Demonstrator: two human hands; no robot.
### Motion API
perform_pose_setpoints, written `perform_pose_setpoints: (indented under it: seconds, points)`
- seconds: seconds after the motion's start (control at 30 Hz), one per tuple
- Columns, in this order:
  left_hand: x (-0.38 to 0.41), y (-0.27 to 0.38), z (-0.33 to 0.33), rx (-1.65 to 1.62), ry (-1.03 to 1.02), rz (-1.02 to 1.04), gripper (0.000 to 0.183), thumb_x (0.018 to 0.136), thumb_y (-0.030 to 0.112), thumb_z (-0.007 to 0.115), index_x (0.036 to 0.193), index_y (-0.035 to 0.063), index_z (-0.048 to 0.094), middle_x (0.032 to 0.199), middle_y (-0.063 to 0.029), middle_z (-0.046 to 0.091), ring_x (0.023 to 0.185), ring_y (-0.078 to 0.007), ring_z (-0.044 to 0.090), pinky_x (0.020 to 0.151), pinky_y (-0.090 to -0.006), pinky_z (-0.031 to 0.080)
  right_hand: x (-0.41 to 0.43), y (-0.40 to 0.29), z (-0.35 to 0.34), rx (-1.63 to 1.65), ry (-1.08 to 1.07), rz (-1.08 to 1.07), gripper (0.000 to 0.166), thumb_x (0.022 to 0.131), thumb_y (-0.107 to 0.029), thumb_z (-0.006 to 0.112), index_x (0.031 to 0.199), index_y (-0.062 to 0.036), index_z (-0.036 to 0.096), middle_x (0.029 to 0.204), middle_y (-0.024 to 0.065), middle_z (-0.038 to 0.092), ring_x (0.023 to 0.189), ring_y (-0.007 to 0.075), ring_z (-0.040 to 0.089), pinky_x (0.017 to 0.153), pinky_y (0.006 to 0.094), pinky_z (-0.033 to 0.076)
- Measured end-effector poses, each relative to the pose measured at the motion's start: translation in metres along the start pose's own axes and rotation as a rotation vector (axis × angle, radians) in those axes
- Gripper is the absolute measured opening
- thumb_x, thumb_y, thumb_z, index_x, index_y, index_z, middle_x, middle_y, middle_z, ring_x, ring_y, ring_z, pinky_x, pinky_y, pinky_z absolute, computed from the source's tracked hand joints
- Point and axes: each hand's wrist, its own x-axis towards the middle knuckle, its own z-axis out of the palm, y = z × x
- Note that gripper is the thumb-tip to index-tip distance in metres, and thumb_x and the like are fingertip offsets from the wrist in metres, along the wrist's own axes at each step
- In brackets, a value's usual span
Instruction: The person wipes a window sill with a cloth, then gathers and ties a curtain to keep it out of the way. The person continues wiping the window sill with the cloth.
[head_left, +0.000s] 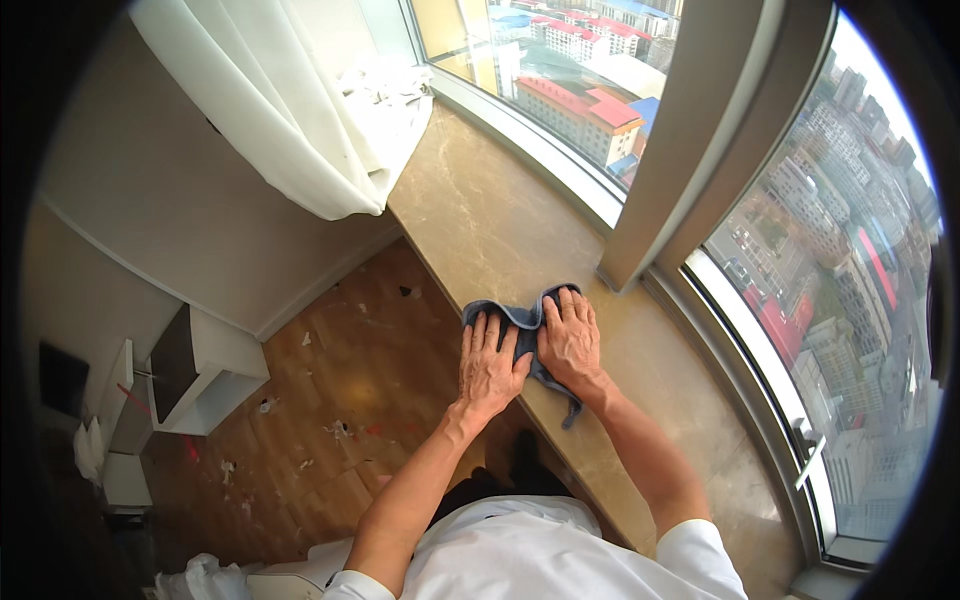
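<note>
A dark blue-grey cloth (525, 318) lies bunched on the tan marble windowsill (480, 202), near its inner edge. My left hand (491, 365) presses down on the cloth's left part with the fingers spread a little. Flat on its right part rests my right hand (570, 337), close beside the left, fingers pointing away from me. One end of the cloth trails out below my right hand. Neither hand has its fingers closed around the cloth.
A white curtain (300, 127) hangs over the sill's far end. Window frames and a thick pillar (682, 142) border the sill; a window handle (810, 454) juts out at right. Below left, scraps litter the wooden floor (300, 420) near an open white cabinet (217, 375).
</note>
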Motion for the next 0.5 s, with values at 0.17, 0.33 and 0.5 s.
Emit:
perform_pose_setpoints:
  seconds: [0.17, 0.33, 0.5]
  points:
    - [0.010, -0.019, 0.002, 0.012, 0.007, -0.004, 0.051, 0.088, 0.026, 0.061, 0.131, -0.0007, 0.052, 0.139, -0.0292, 0.043, 0.132, -0.0470, 0.037, 0.111, -0.0564, 0.027, 0.024, -0.009, 0.021, 0.006, -0.008, -0.016, 0.042, 0.082, -0.014, 0.059, 0.121, 0.0008, 0.059, 0.132, 0.0253, 0.051, 0.127, 0.0407, 0.044, 0.111, 0.0485, 0.031]
    - [0.028, -0.042, 0.005, -0.008, 0.006, 0.017, 0.052, 0.089, 0.028, 0.062, 0.132, 0.0007, 0.052, 0.139, -0.0279, 0.044, 0.133, -0.0439, 0.039, 0.112, -0.0557, 0.026, 0.048, -0.016, 0.027, -0.026, -0.003, 0.016, 0.042, 0.081, -0.014, 0.060, 0.121, 0.0007, 0.059, 0.131, 0.0249, 0.051, 0.126, 0.0407, 0.045, 0.109, 0.0485, 0.032]
    - [0.053, -0.083, -0.001, -0.053, 0.033, 0.095, 0.052, 0.088, 0.031, 0.064, 0.128, 0.0003, 0.056, 0.138, -0.0266, 0.046, 0.132, -0.0431, 0.039, 0.112, -0.0550, 0.027, 0.074, -0.020, 0.050, -0.059, 0.034, 0.064, 0.043, 0.081, -0.015, 0.061, 0.121, 0.0006, 0.059, 0.131, 0.0250, 0.051, 0.125, 0.0411, 0.045, 0.108, 0.0484, 0.033]
